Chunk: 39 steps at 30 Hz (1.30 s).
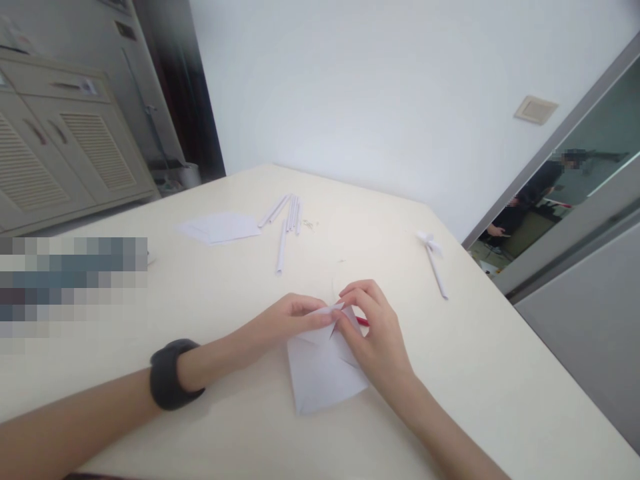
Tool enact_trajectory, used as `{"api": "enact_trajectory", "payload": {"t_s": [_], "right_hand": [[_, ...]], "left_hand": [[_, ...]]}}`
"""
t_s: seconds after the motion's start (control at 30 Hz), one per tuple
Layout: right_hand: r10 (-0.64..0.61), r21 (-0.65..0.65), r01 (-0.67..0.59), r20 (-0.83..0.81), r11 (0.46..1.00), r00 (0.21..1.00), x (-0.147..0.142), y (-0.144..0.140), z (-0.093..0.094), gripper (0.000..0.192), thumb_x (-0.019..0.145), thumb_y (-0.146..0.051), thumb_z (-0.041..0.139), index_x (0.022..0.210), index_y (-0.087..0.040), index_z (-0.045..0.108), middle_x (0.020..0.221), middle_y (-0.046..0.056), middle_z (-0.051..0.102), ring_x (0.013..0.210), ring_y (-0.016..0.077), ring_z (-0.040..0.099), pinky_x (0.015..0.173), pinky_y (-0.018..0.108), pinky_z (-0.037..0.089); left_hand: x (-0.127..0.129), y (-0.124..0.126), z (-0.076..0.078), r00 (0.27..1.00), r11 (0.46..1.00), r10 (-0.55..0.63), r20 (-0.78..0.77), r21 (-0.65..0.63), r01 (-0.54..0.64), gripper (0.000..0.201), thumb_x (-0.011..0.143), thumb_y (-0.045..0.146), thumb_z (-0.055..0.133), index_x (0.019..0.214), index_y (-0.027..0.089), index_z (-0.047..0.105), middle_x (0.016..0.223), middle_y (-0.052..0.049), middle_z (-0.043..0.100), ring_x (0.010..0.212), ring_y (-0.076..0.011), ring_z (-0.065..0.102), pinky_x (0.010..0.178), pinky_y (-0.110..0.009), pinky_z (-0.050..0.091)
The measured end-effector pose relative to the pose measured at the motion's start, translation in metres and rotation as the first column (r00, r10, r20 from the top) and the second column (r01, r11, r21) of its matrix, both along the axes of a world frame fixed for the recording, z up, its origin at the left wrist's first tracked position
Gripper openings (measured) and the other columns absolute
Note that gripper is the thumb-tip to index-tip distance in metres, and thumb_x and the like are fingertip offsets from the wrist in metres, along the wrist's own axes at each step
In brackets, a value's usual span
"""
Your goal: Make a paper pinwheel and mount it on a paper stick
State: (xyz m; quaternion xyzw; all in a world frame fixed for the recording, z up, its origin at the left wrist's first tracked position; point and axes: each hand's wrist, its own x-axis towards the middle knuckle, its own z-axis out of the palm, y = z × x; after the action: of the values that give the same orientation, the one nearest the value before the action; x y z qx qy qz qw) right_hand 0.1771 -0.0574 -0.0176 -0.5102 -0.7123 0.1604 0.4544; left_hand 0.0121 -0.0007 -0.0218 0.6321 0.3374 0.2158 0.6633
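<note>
— Nearest: left forearm, dark wristband. Clock centred on the pinch. Hands?
— Left hand at nine, thumb and fingers pinching the raised far edge of a white sheet. Sheet on the tabletop, spreading toward six; slit, squarish, no clear long axis. Right hand at three, fingertips pinched on the same paper. Both touch; neither nearer.
— Around them?
— Loose sheets at ten; paper tubes at eleven, small bits just right of those. Roll with folded-paper top at two, well apart.
— Obstructions?
— Red item partly behind the right hand; kind unclear. Fingers hide the pinched spot.
</note>
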Motion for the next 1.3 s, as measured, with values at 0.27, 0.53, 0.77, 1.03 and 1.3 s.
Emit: {"api": "enact_trajectory", "payload": {"t_s": [0.27,0.53,0.77,1.03,1.3], "right_hand": [[-0.008,-0.003,0.009,0.015,1.0,1.0,0.002,0.002,-0.001,0.008,0.082,-0.013,0.056,0.083,-0.021,0.058,0.097,0.003,0.053,0.091,0.0149,0.053,0.074,0.027,0.047],[0.011,-0.035,-0.01,0.043,0.999,0.999,-0.002,-0.003,0.003,0.012,0.084,-0.014,0.053,0.088,-0.021,0.062,0.097,0.005,0.056,0.092,0.0159,0.054,0.072,0.027,0.049],[-0.029,-0.014,0.029,0.004,0.999,1.0,-0.004,-0.006,0.004,0.01,0.083,-0.013,0.055,0.084,-0.022,0.059,0.093,0.002,0.056,0.088,0.0143,0.055,0.067,0.025,0.048],[0.007,0.009,-0.006,-0.014,1.0,1.0,-0.006,-0.003,0.001,0.012,0.081,-0.009,0.055,0.083,-0.02,0.057,0.092,0.003,0.056,0.088,0.0142,0.054,0.073,0.027,0.047],[0.046,0.022,-0.045,-0.011,0.999,0.999,-0.005,-0.004,0.002,0.016,0.081,-0.005,0.052,0.086,-0.019,0.058,0.089,0.004,0.055,0.086,0.0154,0.054,0.07,0.029,0.047]], "left_hand": [[0.001,-0.001,-0.002,1.0,0.995,0.015,0.009,0.104,-0.015,0.018,0.077,0.033,0.061,0.08,0.017,0.069,0.081,-0.002,0.07,0.079,-0.0193,0.063,0.07,-0.027,0.048],[-0.005,0.002,0.004,0.998,0.979,0.053,0.016,0.198,-0.055,0.016,0.081,0.028,0.057,0.081,0.016,0.069,0.085,-0.004,0.067,0.082,-0.017,0.061,0.072,-0.026,0.047],[-0.007,0.0,0.01,0.998,0.992,0.056,0.006,0.112,-0.057,0.019,0.081,0.033,0.059,0.079,0.016,0.067,0.079,-0.003,0.067,0.075,-0.0166,0.061,0.066,-0.026,0.047],[-0.007,-0.006,0.016,0.989,0.916,0.127,-0.078,0.391,-0.087,0.021,0.084,0.03,0.053,0.075,0.018,0.067,0.081,-0.001,0.066,0.078,-0.0156,0.058,0.068,-0.025,0.044],[-0.005,-0.009,0.022,0.991,0.934,0.101,-0.083,0.352,-0.065,0.019,0.083,0.025,0.052,0.075,0.018,0.068,0.079,-0.001,0.065,0.075,-0.0152,0.057,0.068,-0.025,0.044]]}}
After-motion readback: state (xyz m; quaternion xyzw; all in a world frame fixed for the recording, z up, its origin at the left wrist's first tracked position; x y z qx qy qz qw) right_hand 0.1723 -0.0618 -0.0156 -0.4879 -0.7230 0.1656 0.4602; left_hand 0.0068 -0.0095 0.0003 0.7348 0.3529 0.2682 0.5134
